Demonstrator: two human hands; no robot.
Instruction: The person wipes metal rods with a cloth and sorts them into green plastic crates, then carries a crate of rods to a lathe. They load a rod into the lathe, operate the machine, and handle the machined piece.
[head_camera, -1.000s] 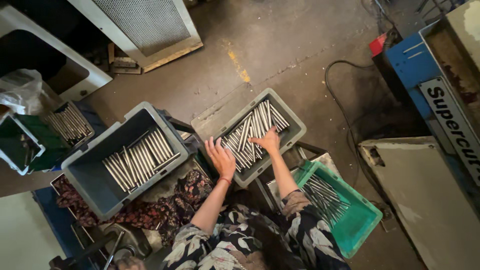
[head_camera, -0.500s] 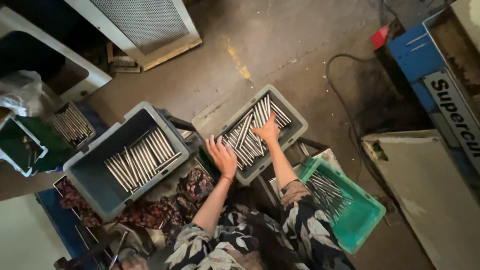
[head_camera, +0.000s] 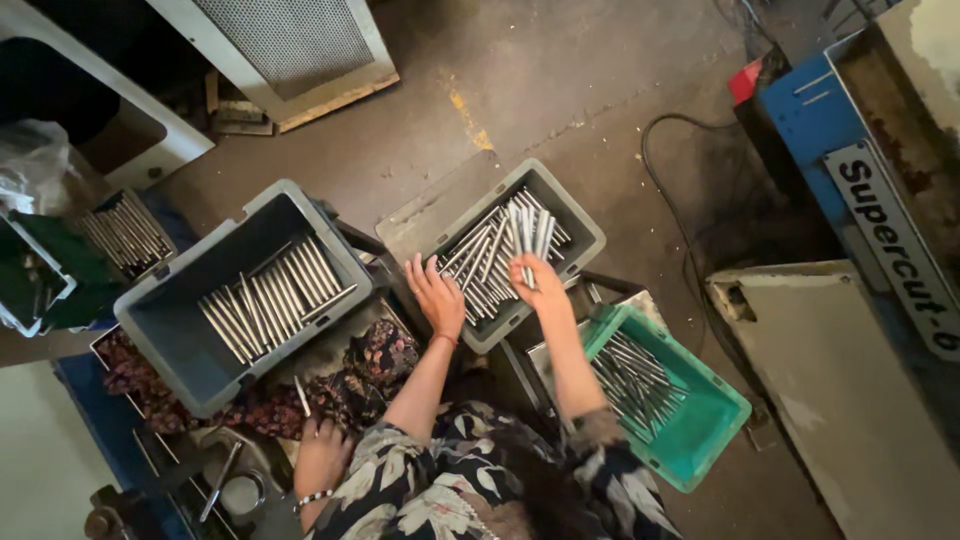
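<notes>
1. Head view: right hand (head_camera: 540, 285) grips a few metal rods (head_camera: 527, 240) above the middle grey crate (head_camera: 575, 225).
2. Left hand (head_camera: 435, 297) rests open on that crate's rods.
3. Left grey crate (head_camera: 180, 340) and green crate (head_camera: 715, 420) hold rods too; many remain unsorted.

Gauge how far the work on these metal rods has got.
Done: rods lie neatly in the left grey crate, more in the green crate. In hand: the right hand holds a bundle over the middle grey crate, left hand beside it. Left: many jumbled rods there.

Left hand (head_camera: 436, 297) spread flat, right hand (head_camera: 538, 283) pinching shut.
</notes>
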